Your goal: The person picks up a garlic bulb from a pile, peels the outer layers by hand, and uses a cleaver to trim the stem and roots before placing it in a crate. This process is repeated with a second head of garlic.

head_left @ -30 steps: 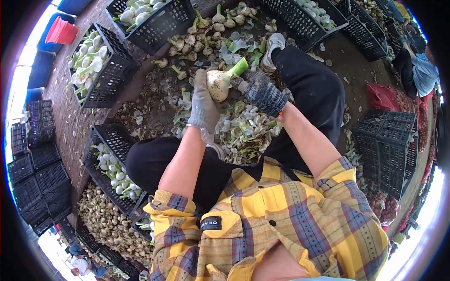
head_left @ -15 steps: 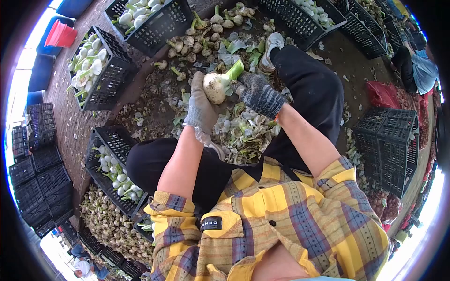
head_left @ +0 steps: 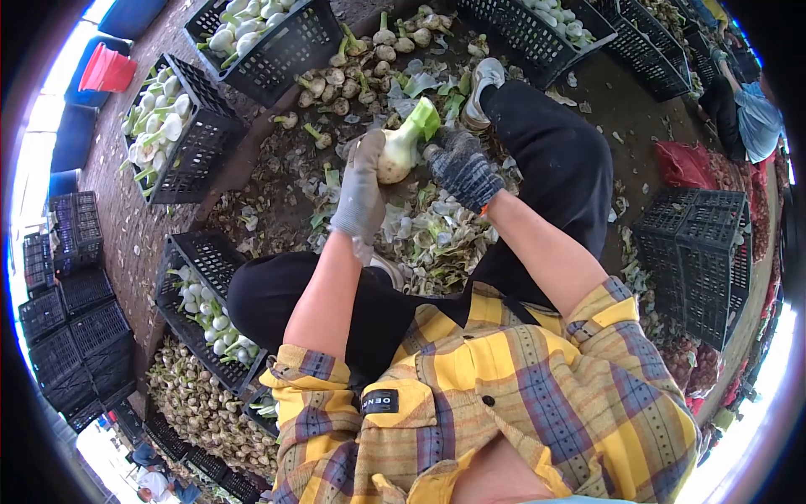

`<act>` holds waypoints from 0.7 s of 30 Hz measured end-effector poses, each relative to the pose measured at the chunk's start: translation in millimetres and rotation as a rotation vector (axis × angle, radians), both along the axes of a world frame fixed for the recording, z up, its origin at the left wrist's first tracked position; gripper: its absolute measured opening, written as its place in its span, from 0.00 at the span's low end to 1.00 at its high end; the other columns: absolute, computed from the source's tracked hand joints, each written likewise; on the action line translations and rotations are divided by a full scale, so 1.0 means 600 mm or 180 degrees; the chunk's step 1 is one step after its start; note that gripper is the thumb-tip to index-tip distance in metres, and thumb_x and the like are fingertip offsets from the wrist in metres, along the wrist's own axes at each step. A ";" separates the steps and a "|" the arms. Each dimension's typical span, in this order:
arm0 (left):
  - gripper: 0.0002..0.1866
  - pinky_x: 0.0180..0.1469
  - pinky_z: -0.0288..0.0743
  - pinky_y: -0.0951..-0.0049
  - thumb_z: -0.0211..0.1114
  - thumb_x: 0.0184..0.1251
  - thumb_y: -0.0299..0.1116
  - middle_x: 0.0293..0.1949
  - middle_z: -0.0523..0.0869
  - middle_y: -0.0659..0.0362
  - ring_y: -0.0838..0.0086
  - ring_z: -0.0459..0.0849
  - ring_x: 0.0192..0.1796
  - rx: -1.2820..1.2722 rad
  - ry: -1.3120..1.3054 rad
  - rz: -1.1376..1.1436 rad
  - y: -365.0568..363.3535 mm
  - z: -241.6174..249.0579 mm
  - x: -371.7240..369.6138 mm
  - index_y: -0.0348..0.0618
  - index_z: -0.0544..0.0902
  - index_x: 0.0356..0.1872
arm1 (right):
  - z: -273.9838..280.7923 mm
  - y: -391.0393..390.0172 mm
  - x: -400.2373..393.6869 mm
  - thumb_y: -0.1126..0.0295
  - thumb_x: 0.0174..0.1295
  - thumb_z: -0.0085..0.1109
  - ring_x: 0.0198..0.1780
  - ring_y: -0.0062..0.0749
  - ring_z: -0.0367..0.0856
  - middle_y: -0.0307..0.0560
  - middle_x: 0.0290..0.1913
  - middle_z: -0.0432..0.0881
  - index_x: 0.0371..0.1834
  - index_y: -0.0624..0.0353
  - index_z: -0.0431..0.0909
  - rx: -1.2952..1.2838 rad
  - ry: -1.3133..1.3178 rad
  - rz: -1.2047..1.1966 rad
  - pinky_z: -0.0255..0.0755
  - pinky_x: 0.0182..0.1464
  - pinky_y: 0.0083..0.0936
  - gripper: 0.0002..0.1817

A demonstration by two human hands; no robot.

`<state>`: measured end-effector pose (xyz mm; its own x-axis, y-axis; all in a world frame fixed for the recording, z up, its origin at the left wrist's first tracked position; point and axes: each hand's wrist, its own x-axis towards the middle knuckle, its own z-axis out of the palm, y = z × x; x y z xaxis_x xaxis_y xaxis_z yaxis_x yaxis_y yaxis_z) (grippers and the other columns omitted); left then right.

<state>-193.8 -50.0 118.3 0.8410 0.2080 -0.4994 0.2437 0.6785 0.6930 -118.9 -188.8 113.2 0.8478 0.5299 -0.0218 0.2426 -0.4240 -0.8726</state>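
Note:
Near the middle top of the view, my left hand point(head_left: 361, 189), in a light grey glove, grips a large white bulb point(head_left: 396, 156) by its left side. A thick green cut stem points up and to the right from the bulb. My right hand point(head_left: 464, 168), in a dark grey striped glove, is close to the bulb's right side with its fingers curled; whatever is between those fingers is too small to make out. Loose peelings point(head_left: 441, 235) cover the ground below both hands.
Unpeeled bulbs point(head_left: 336, 84) lie ahead on the ground. Black crates of white bulbs stand at the front point(head_left: 290, 50), left point(head_left: 197, 147) and lower left point(head_left: 197, 277). Stacked crates point(head_left: 693, 260) are at the right. Another person point(head_left: 756, 122) sits at the far right.
The bulb has turned more upright and shows a cleaner white surface. My right hand has shifted slightly and stands a little apart from the stem.

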 end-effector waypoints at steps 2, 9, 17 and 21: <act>0.24 0.40 0.80 0.70 0.53 0.64 0.56 0.42 0.82 0.58 0.72 0.83 0.42 -0.0080 0.0163 -0.0050 -0.004 0.010 0.001 0.47 0.74 0.49 | 0.003 0.001 0.002 0.65 0.59 0.49 0.38 0.53 0.78 0.62 0.35 0.80 0.39 0.66 0.77 -0.0121 0.0377 0.0054 0.70 0.41 0.38 0.15; 0.30 0.46 0.77 0.71 0.62 0.59 0.53 0.50 0.78 0.56 0.71 0.80 0.48 0.0970 0.0024 -0.0112 -0.009 0.002 -0.012 0.47 0.67 0.56 | 0.004 0.000 0.002 0.64 0.59 0.48 0.37 0.52 0.78 0.61 0.34 0.80 0.38 0.66 0.77 0.0113 0.0565 -0.0157 0.70 0.41 0.38 0.15; 0.28 0.46 0.77 0.69 0.56 0.63 0.50 0.47 0.78 0.53 0.68 0.80 0.44 -0.0199 -0.0172 0.0048 -0.001 0.005 -0.017 0.43 0.65 0.58 | -0.019 -0.003 0.012 0.69 0.61 0.47 0.34 0.38 0.79 0.52 0.34 0.80 0.41 0.65 0.75 0.1119 0.1335 -0.0175 0.71 0.38 0.31 0.12; 0.29 0.43 0.78 0.66 0.46 0.65 0.59 0.45 0.80 0.56 0.68 0.81 0.41 -0.0291 -0.0156 -0.0074 0.002 -0.001 -0.008 0.44 0.71 0.54 | 0.004 -0.001 0.006 0.68 0.63 0.47 0.37 0.26 0.76 0.42 0.37 0.80 0.48 0.64 0.74 0.1374 0.1895 -0.0219 0.71 0.40 0.23 0.14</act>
